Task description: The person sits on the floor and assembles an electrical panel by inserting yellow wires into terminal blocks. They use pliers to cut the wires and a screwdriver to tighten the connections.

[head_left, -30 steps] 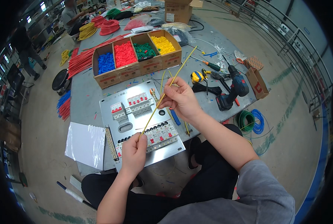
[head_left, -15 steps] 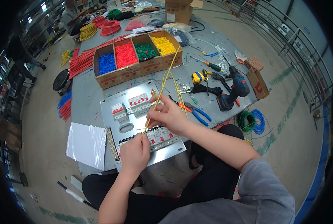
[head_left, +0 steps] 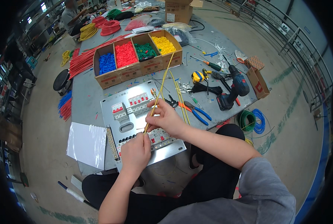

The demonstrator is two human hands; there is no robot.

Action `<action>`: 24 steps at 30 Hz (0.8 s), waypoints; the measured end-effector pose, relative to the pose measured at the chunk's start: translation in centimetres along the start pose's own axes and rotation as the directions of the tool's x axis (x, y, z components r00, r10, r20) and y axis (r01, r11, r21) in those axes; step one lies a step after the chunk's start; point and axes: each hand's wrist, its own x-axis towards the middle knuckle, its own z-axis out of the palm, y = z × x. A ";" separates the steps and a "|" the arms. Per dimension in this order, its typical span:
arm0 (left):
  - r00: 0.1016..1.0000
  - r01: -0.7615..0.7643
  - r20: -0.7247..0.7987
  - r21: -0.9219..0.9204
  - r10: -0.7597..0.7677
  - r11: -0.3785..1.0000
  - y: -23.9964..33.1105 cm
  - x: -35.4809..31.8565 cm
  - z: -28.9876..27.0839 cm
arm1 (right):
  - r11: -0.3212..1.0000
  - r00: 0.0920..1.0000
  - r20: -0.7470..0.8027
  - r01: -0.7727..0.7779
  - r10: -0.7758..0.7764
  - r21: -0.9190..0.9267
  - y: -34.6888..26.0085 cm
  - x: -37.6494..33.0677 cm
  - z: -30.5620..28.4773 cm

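Both hands are on yellow wire (head_left: 164,79), which slants up and away from me over a metal mounting plate. My left hand (head_left: 135,150) is closed on its lower end, fist near the plate's front edge. Just above it, my right hand (head_left: 162,118) pinches the same wire between thumb and fingers. The mounting plate (head_left: 110,106) carries circuit breakers (head_left: 138,103) with red switches in a back row, and another breaker row (head_left: 162,139) in front, partly hidden by my hands. A brass terminal bar (head_left: 111,143) runs along its left side.
A divided cardboard box (head_left: 123,76) of blue, red, green and yellow caps stands behind the plate. Pliers (head_left: 199,113), a cordless drill (head_left: 236,87) and a tape measure (head_left: 198,77) lie to the right. A plastic-wrapped white sheet (head_left: 86,145) overhangs at left.
The far end of the yellow wire has swung slightly left and lower. My right hand has shifted a little, its fingers drawn closer together. My left hand stays nearly in place.
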 end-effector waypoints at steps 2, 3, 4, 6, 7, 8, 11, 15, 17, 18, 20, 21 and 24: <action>0.998 -0.034 0.052 0.008 0.033 0.999 0.2 0.1 -0.1 | 0.997 0.997 -0.052 -0.056 0.054 -0.047 -0.7 0.6 -1.3; 0.996 -0.051 0.078 0.011 0.050 0.999 0.3 0.1 -0.1 | 0.994 0.994 -0.080 -0.086 0.080 -0.070 -1.2 1.1 -2.3; 0.995 -0.055 0.085 -0.023 0.056 0.998 0.5 0.0 -0.2 | 0.994 0.984 -0.147 -0.106 0.102 -0.021 -1.7 1.5 -3.4; 0.993 -0.059 0.098 -0.090 0.068 0.994 0.7 -0.2 -0.4 | 0.959 0.963 -0.223 -0.200 0.153 -0.202 -3.4 2.2 -6.0; 0.992 -0.062 0.102 -0.075 0.070 0.995 0.6 -0.2 -0.3 | 0.932 0.956 -0.237 -0.236 0.172 -0.275 -3.9 2.2 -7.5; 0.992 -0.065 0.105 -0.059 0.071 0.996 0.3 -0.3 -0.1 | 0.898 0.949 -0.252 -0.271 0.189 -0.346 -4.0 2.3 -9.1; 0.992 -0.074 0.102 -0.036 0.078 0.997 0.0 -0.3 -0.3 | 0.678 0.893 -0.348 -0.445 0.285 -0.586 -4.1 2.3 -12.2; 0.992 -0.067 0.099 -0.058 0.073 0.996 -0.1 -0.4 -0.9 | 0.223 0.832 -0.533 -0.555 0.155 -0.801 -3.9 1.6 -12.4; 0.992 -0.053 0.107 -0.068 0.060 0.996 -0.2 -0.6 -1.1 | 0.057 0.873 -0.487 -0.486 -0.013 -0.872 -2.8 1.3 -12.2; 0.991 -0.057 0.112 -0.081 0.066 0.995 0.1 -0.4 -1.0 | 0.020 0.905 -0.412 -0.412 -0.103 -0.911 -1.5 1.3 -13.5; 0.992 -0.033 0.115 -0.106 0.045 0.994 0.2 -0.5 -1.0 | 0.044 0.936 -0.338 -0.336 -0.094 -0.941 -0.5 1.6 -13.5; 0.993 -0.018 0.116 -0.115 0.032 0.993 0.1 -0.6 -1.1 | 0.108 0.938 -0.346 -0.344 -0.002 -0.933 -0.1 2.3 -12.5; 0.994 -0.028 0.101 -0.149 0.043 0.988 -0.2 -0.5 -0.7 | 0.157 0.944 -0.321 -0.328 0.070 -0.932 1.7 3.5 -11.1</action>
